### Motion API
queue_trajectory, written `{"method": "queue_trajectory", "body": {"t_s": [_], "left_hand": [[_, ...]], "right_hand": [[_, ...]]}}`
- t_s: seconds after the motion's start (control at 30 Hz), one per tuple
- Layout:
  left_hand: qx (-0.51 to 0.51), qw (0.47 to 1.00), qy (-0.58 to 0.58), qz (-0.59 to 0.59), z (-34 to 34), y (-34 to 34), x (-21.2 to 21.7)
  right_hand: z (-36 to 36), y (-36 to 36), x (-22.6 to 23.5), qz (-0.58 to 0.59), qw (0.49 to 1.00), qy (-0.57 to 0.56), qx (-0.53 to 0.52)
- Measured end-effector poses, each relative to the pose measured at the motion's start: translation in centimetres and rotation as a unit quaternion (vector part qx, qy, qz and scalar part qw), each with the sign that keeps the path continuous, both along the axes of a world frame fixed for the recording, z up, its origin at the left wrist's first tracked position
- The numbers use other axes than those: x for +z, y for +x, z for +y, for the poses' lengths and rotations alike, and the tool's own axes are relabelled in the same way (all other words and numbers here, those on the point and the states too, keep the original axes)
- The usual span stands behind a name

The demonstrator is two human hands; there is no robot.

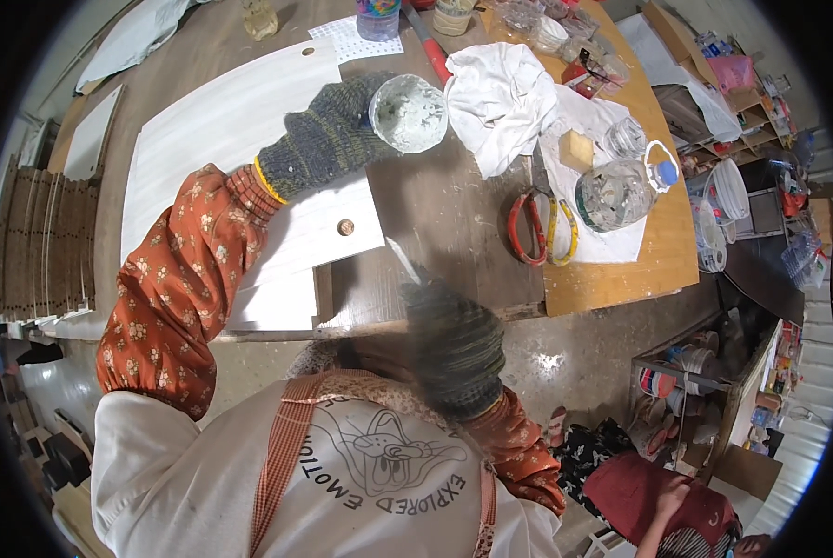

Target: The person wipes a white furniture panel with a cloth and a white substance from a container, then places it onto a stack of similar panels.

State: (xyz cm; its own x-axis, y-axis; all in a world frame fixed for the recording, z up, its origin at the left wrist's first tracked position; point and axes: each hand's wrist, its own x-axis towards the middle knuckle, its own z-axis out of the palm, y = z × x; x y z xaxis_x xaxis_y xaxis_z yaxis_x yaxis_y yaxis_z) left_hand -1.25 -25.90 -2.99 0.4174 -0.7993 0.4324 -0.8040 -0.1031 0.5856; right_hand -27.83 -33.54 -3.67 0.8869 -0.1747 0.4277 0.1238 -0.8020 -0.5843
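Observation:
My left hand (328, 135), in a dark knitted glove, grips a small round tub (408, 113) of whitish filler and holds it tilted above the workbench. My right hand (454, 344), also gloved and blurred, is closed around a thin flat blade (400, 260) that points up toward the white panel (221, 130). The panel lies flat on the bench, with a small round brown hole (346, 227) near its lower right corner.
A crumpled white cloth (500, 93), a clear plastic jug (621, 191), red and yellow pliers (539, 228) and jars crowd the bench's right side. Wooden slats (45, 232) are stacked at left. Another person's hand (667, 498) shows at lower right by shelves (705, 372).

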Motion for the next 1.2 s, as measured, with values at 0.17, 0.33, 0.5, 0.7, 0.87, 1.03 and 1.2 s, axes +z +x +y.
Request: {"method": "queue_trajectory", "body": {"t_s": [0.17, 0.33, 0.5, 0.7, 0.87, 1.03, 1.2], "left_hand": [[-0.013, 0.999, 0.014, 0.028, -0.3, -0.4, 0.3], [-0.011, 0.997, 0.015, -0.069, -0.2, -0.9, 1.2], [-0.011, 0.999, 0.02, -0.047, -0.4, -0.5, 0.7], [-0.02, 0.996, -0.036, -0.076, -0.4, -0.6, 0.7], [-0.018, 0.983, -0.077, -0.164, 0.8, 0.4, -1.3], [0.034, 0.992, -0.072, 0.099, 3.4, 7.8, -10.2], [-0.043, 0.98, -0.057, 0.184, 2.1, 9.9, -12.3]], "right_hand": [[0.5, -0.3, 1.6, 0.058, 0.996, -0.06, 0.015], [0.3, -1.0, 1.8, 0.054, 0.993, -0.108, -0.009], [1.0, -0.6, 0.8, 0.103, 0.981, -0.165, 0.02], [0.4, -0.6, 0.0, 0.0, 0.991, -0.133, 0.029], [0.3, -1.0, -0.2, -0.05, 0.996, -0.035, 0.061], [1.2, 0.4, -0.9, -0.009, 0.805, -0.574, -0.148], [2.8, -0.8, -3.0, -0.012, 0.604, -0.73, -0.32]]}}
